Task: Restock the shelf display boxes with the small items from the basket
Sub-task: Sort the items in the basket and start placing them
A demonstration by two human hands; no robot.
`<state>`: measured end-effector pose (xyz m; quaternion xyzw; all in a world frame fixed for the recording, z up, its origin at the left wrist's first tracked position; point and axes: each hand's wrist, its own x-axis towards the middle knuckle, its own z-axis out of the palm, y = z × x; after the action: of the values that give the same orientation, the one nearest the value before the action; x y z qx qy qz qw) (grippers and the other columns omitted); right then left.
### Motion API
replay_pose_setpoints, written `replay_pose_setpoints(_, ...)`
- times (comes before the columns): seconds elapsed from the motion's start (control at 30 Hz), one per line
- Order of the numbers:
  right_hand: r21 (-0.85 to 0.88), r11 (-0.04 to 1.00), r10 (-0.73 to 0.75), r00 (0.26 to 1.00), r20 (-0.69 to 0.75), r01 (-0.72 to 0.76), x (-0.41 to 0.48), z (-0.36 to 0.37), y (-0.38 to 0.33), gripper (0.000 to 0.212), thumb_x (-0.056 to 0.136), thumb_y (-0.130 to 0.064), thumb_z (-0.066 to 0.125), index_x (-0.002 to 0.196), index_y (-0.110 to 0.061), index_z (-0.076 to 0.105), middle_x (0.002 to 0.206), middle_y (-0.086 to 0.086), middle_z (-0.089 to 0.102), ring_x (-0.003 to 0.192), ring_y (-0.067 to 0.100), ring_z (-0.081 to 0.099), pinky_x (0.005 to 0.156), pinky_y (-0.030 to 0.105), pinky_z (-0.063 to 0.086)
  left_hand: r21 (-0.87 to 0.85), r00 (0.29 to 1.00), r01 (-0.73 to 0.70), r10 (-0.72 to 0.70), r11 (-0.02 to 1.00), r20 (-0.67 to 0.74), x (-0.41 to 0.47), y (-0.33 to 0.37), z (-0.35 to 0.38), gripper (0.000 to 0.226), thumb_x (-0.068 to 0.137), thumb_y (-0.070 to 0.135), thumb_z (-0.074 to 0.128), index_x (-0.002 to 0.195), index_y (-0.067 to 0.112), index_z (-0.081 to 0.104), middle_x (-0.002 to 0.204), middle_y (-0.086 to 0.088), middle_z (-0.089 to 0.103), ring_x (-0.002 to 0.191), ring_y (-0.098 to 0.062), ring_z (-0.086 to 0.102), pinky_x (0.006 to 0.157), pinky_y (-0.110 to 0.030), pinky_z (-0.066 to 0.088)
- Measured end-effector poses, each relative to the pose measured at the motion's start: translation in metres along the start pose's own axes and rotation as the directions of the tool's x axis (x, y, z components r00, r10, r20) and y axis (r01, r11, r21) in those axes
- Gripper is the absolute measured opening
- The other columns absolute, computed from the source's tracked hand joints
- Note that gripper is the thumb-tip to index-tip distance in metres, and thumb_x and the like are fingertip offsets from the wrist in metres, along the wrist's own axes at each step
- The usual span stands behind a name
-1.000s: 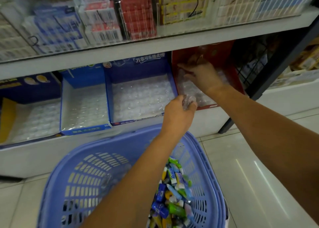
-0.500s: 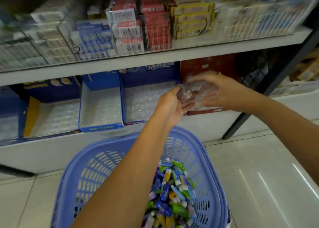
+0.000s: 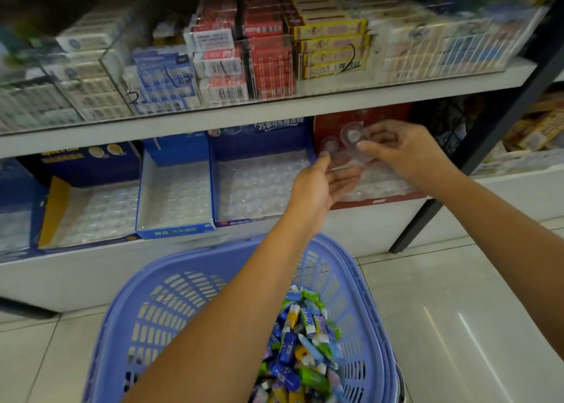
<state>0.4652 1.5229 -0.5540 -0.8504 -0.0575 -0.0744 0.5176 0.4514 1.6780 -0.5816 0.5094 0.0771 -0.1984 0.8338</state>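
Nearest, on the tiled floor [image 3: 457,311]: lilac basket [image 3: 146,305], wrapped sweets [image 3: 302,350] heaped against its right wall. Above the basket's far rim, left hand [image 3: 320,186] turned palm up, fingers straight and together, thumb raised at the left edge of a clear blister sheet [image 3: 351,137]. Just beyond, right hand [image 3: 406,155] pinching the sheet's right edge between thumb and curled fingers, over the red box [image 3: 378,201] at the right end of the lower shelf [image 3: 91,268]. Left of it, along the shelf's front edge, blue boxes [image 3: 174,231] lined with clear dimpled trays. Farthest, upper shelf [image 3: 274,109], packs [image 3: 268,64] stacked behind a clear front panel.
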Motion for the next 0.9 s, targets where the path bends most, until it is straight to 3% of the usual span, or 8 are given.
replay_pose_setpoints(0.07, -0.139, 0.99, 0.018, 0.998, -0.06, -0.027, 0.009, -0.004, 0.014, 0.025, 0.078, -0.028, 0.074, 0.099, -0.02, 0.064, 0.086, -0.008, 0.062, 0.075, 0.0, 0.057, 0.061, -0.001, 0.043, 0.447, 0.982, -0.181, 0.183, 0.876, 0.039, 0.0, -0.011, 0.0, 0.025, 0.101, 0.02, 0.041, 0.106, 0.01, 0.063, 0.107, -0.014, 0.068, 0.092, -0.017, 0.064, 0.085, -0.022, 0.05)
replay_pose_setpoints(0.13, -0.193, 0.978, 0.054, 0.993, -0.104, -0.074, 0.018, -0.005, 0.028, 0.025, 0.078, -0.027, 0.075, 0.099, -0.019, 0.064, 0.09, -0.002, 0.062, 0.081, 0.008, 0.054, 0.067, 0.004, 0.044, 0.821, 0.927, -0.363, 0.262, 0.441, 0.269, 0.001, -0.025, -0.005, 0.032, 0.097, 0.017, 0.047, 0.128, 0.012, 0.056, 0.132, -0.01, 0.057, 0.115, -0.02, 0.055, 0.095, -0.02, 0.042)
replay_pose_setpoints(0.2, -0.178, 0.978, 0.084, 0.989, -0.118, -0.105, 0.028, -0.003, 0.039, 0.03, 0.081, -0.02, 0.073, 0.106, -0.012, 0.06, 0.099, 0.009, 0.063, 0.089, 0.017, 0.058, 0.082, 0.029, 0.053, 0.888, 0.883, -0.457, 0.141, 0.048, 0.447, 0.003, -0.037, -0.007, 0.051, 0.096, 0.018, 0.049, 0.144, 0.009, 0.035, 0.151, -0.012, 0.034, 0.138, -0.023, 0.032, 0.111, -0.026, 0.026)
replay_pose_setpoints(0.3, -0.352, 0.927, 0.096, 0.989, -0.111, -0.13, 0.043, 0.003, 0.054, 0.046, 0.086, -0.02, 0.067, 0.126, -0.013, 0.047, 0.105, 0.017, 0.065, 0.093, 0.03, 0.063, 0.083, 0.044, 0.054, 0.847, 0.873, -0.458, 0.042, -0.268, 0.486, 0.009, -0.049, -0.013, 0.069, 0.096, 0.025, 0.048, 0.15, 0.004, 0.011, 0.16, -0.012, 0.007, 0.147, -0.025, 0.006, 0.119, -0.032, 0.006)
replay_pose_setpoints(0.37, -0.483, 0.872, 0.048, 0.996, -0.074, -0.077, 0.051, 0.006, 0.062, 0.049, 0.088, -0.023, 0.065, 0.132, -0.016, 0.045, 0.108, 0.015, 0.065, 0.092, 0.029, 0.064, 0.081, 0.036, 0.053, 0.814, 0.866, -0.456, 0.029, -0.36, 0.498, 0.01, -0.055, -0.016, 0.075, 0.096, 0.028, 0.048, 0.151, 0.004, 0.002, 0.16, -0.012, -0.002, 0.147, -0.025, 0.0, 0.118, -0.032, -0.002)
replay_pose_setpoints(0.53, -0.386, 0.922, -0.053, 0.997, -0.052, 0.029, 0.059, 0.016, 0.073, 0.04, 0.082, -0.012, 0.068, 0.119, -0.023, 0.059, 0.107, 0.002, 0.066, 0.09, 0.012, 0.059, 0.079, 0.015, 0.042, 0.783, 0.861, -0.448, 0.028, -0.431, 0.508, 0.008, -0.062, -0.018, 0.083, 0.094, 0.03, 0.049, 0.149, 0.001, -0.007, 0.159, -0.015, -0.009, 0.147, -0.026, -0.005, 0.117, -0.033, -0.009)
replay_pose_setpoints(0.77, -0.599, 0.788, -0.09, 0.99, 0.113, 0.14, 0.069, 0.0, 0.07, 0.042, 0.081, -0.016, 0.071, 0.122, -0.013, 0.059, 0.116, 0.013, 0.064, 0.107, 0.027, 0.059, 0.089, 0.021, 0.039, 0.791, 0.889, -0.378, 0.05, -0.481, 0.455, 0.01, -0.069, -0.013, 0.081, 0.096, 0.028, 0.044, 0.147, -0.001, -0.012, 0.158, -0.017, -0.014, 0.147, -0.029, -0.008, 0.119, -0.038, -0.008)
replay_pose_setpoints(0.9, -0.639, 0.752, -0.09, 0.986, 0.142, 0.161, 0.068, 0.001, 0.061, 0.042, 0.087, -0.015, 0.065, 0.127, -0.007, 0.057, 0.126, 0.018, 0.06, 0.116, 0.036, 0.055, 0.102, 0.034, 0.04, 0.789, 0.893, -0.347, 0.078, -0.507, 0.443, 0.011, -0.072, -0.011, 0.085, 0.095, 0.027, 0.047, 0.147, -0.002, -0.014, 0.157, -0.019, -0.015, 0.146, -0.031, -0.009, 0.119, -0.039, -0.008)
